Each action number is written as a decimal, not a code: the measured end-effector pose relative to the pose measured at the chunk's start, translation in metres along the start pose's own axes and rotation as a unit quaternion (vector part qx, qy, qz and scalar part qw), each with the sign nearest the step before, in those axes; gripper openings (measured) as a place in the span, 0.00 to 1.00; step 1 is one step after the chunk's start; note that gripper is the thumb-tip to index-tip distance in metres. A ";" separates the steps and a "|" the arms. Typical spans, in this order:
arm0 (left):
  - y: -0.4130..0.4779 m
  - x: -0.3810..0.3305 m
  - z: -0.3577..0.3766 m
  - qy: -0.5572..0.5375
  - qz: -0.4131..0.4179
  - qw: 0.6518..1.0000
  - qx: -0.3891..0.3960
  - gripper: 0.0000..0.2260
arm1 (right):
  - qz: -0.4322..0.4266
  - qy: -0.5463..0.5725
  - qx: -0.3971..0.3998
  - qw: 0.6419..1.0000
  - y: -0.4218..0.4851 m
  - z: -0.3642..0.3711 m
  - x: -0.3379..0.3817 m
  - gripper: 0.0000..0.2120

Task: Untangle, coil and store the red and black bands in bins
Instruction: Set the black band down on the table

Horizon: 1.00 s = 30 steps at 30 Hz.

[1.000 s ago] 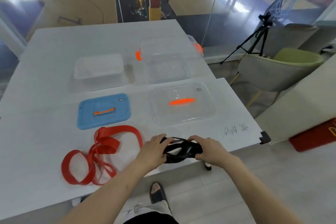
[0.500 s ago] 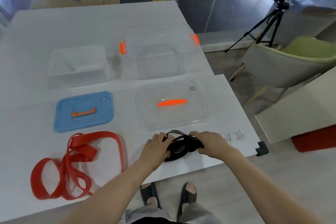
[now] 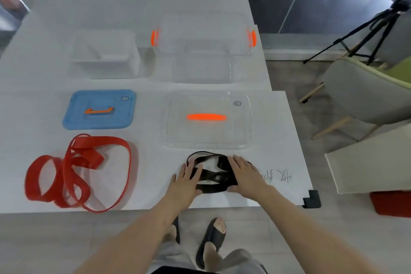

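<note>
My left grip (image 3: 185,181) and right grip (image 3: 245,173), fingers flat and released, press the coiled black band (image 3: 215,178) onto the desk (image 3: 155,173) near its front edge, probably to stop it springing open.

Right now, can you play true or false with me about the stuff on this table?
1. The left hand and the right hand both rest flat on the black band. True.
2. The red band is inside a bin. False: it lies tangled on the table, left of the hands.
3. The blue lid covers a bin. False: it lies flat on the table.
4. The clear lid has an orange handle. True.
</note>
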<state>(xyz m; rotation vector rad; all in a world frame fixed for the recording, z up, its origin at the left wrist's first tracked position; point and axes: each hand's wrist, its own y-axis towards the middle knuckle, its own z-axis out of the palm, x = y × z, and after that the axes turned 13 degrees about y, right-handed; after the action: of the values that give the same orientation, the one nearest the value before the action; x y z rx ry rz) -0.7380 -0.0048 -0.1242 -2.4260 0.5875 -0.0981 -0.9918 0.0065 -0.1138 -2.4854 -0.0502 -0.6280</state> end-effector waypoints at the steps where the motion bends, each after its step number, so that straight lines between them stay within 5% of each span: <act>1: 0.001 -0.001 -0.001 -0.003 -0.004 1.000 -0.001 0.37 | 0.002 0.008 0.000 1.000 0.001 -0.001 -0.001 0.53; 30: -0.049 0.018 -0.046 -0.027 -0.083 0.989 -0.120 0.26 | -0.037 0.024 -0.117 0.992 -0.019 -0.014 0.046 0.21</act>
<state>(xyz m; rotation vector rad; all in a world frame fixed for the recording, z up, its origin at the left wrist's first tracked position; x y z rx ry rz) -0.7128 -0.0040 -0.0592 -2.6996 0.3896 -0.0322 -0.9600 0.0105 -0.0734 -2.7019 -0.0523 -0.7631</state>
